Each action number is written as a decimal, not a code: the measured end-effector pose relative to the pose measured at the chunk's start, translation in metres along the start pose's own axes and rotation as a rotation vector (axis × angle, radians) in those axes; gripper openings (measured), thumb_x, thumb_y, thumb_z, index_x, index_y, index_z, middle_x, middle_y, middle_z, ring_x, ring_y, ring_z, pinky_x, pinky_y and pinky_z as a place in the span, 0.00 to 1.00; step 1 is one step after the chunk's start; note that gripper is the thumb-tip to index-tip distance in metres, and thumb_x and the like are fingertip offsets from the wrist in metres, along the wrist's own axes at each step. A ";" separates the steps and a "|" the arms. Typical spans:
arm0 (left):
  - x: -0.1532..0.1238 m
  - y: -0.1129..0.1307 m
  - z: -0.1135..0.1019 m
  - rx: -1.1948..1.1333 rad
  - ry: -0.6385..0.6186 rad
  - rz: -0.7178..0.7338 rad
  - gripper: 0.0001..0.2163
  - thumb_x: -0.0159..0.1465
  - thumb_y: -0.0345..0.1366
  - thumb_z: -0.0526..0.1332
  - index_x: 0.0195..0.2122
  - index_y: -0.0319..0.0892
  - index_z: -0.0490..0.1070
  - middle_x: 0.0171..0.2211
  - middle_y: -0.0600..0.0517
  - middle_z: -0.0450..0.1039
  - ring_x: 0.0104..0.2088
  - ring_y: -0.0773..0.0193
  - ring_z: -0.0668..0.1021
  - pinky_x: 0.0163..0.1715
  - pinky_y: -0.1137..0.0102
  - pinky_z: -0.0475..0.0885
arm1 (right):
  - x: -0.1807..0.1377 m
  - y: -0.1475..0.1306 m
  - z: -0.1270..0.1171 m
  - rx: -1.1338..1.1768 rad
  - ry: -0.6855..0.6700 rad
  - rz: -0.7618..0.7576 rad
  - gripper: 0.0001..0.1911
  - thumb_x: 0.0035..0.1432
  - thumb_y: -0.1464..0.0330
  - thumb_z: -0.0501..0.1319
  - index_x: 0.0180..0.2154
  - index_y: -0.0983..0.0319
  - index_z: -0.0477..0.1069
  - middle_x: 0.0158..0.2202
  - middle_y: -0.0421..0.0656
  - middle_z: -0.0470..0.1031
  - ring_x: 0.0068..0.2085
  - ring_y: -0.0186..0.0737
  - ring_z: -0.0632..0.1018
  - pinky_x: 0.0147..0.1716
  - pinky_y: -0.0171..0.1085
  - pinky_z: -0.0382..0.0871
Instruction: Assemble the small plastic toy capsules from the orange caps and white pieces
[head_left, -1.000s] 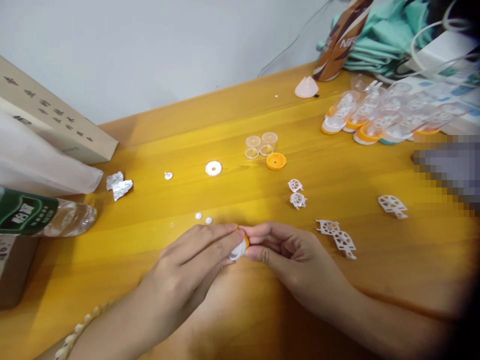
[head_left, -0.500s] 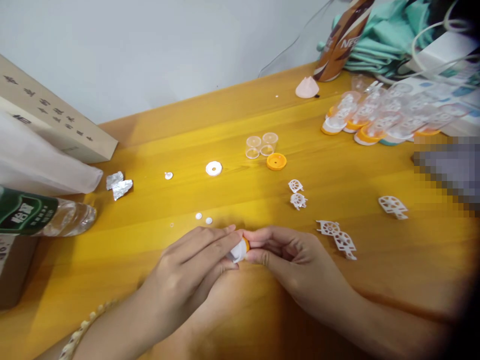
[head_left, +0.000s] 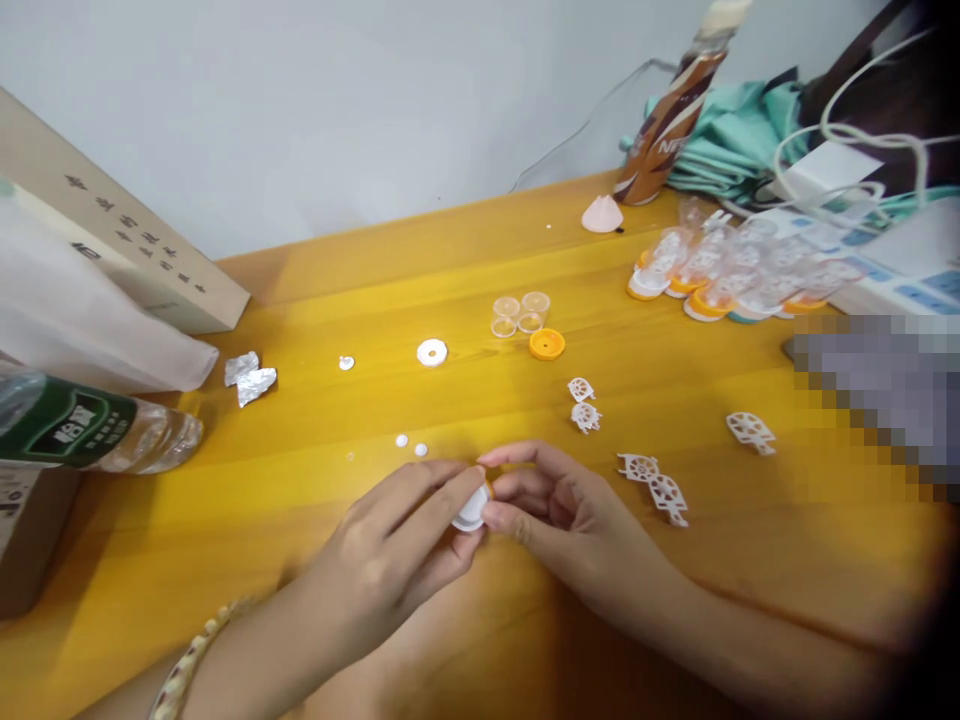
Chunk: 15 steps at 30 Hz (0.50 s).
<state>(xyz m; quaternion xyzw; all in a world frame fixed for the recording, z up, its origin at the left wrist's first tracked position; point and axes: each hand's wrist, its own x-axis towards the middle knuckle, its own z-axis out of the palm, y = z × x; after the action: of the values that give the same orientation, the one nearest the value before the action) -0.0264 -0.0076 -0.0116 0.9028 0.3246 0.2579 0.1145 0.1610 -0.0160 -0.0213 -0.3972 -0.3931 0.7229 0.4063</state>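
Note:
Both my hands meet over the front middle of the wooden table [head_left: 675,620]. My left hand [head_left: 390,560] and my right hand [head_left: 559,515] pinch one small round white and orange plastic part [head_left: 472,508] between their fingertips. Most of that part is hidden by my fingers. A beaded bracelet [head_left: 187,665] is on my left wrist. Just right of my right hand lie white wheel-shaped plastic pieces [head_left: 654,482], and two smaller ones [head_left: 583,404] lie beyond it.
An orange cap [head_left: 547,343], two clear cups [head_left: 519,312] and a white disc [head_left: 431,352] lie mid-table. Several assembled clear and orange pieces [head_left: 720,275] crowd the back right. A water bottle [head_left: 97,435], a cardboard box [head_left: 142,260] and foil scraps [head_left: 251,378] sit at left.
The view has tilted up and shifted slightly. My hands stay together on the small part, and my right fingers have loosened and spread a little around it.

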 end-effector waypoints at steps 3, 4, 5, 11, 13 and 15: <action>-0.004 -0.001 0.005 0.036 0.005 0.013 0.17 0.59 0.29 0.60 0.50 0.38 0.65 0.42 0.44 0.72 0.40 0.63 0.76 0.40 0.70 0.75 | -0.001 -0.001 -0.001 -0.149 -0.040 -0.025 0.13 0.53 0.66 0.62 0.39 0.58 0.61 0.28 0.37 0.76 0.32 0.35 0.79 0.35 0.35 0.72; -0.004 -0.001 0.007 0.055 0.002 0.008 0.16 0.59 0.30 0.59 0.50 0.39 0.65 0.41 0.44 0.73 0.39 0.62 0.77 0.39 0.70 0.75 | -0.001 -0.004 -0.002 -0.230 -0.045 -0.048 0.11 0.54 0.65 0.61 0.39 0.58 0.62 0.27 0.37 0.76 0.31 0.35 0.78 0.33 0.34 0.71; -0.003 -0.001 0.007 0.073 -0.006 -0.001 0.16 0.59 0.30 0.59 0.49 0.39 0.65 0.41 0.44 0.73 0.39 0.62 0.77 0.39 0.69 0.76 | -0.001 -0.007 -0.003 -0.323 -0.039 -0.083 0.09 0.54 0.65 0.60 0.38 0.58 0.63 0.27 0.37 0.76 0.30 0.34 0.78 0.31 0.33 0.71; 0.004 -0.006 0.010 0.101 -0.090 -0.035 0.17 0.60 0.31 0.58 0.51 0.39 0.64 0.42 0.43 0.72 0.41 0.58 0.75 0.41 0.61 0.74 | -0.012 -0.047 -0.027 -0.865 0.303 -0.373 0.09 0.56 0.61 0.58 0.34 0.59 0.69 0.28 0.40 0.74 0.28 0.35 0.74 0.27 0.33 0.66; -0.029 -0.009 0.016 0.083 -0.074 -0.046 0.23 0.59 0.34 0.60 0.56 0.38 0.60 0.48 0.40 0.68 0.46 0.54 0.73 0.46 0.57 0.71 | -0.022 -0.056 -0.047 -1.020 0.480 -0.375 0.12 0.57 0.58 0.57 0.34 0.60 0.69 0.28 0.42 0.74 0.29 0.37 0.74 0.27 0.34 0.65; -0.090 -0.008 0.026 0.009 0.085 0.018 0.21 0.61 0.36 0.60 0.55 0.39 0.61 0.51 0.40 0.66 0.49 0.55 0.71 0.48 0.57 0.70 | -0.034 -0.058 -0.073 -1.230 0.648 -0.295 0.14 0.57 0.56 0.55 0.35 0.60 0.68 0.28 0.45 0.73 0.29 0.40 0.73 0.28 0.37 0.65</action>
<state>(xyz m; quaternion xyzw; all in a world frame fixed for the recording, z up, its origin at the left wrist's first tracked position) -0.0753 -0.0608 -0.0718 0.8943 0.3224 0.2956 0.0943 0.2544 -0.0076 0.0114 -0.6922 -0.6389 0.1528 0.2987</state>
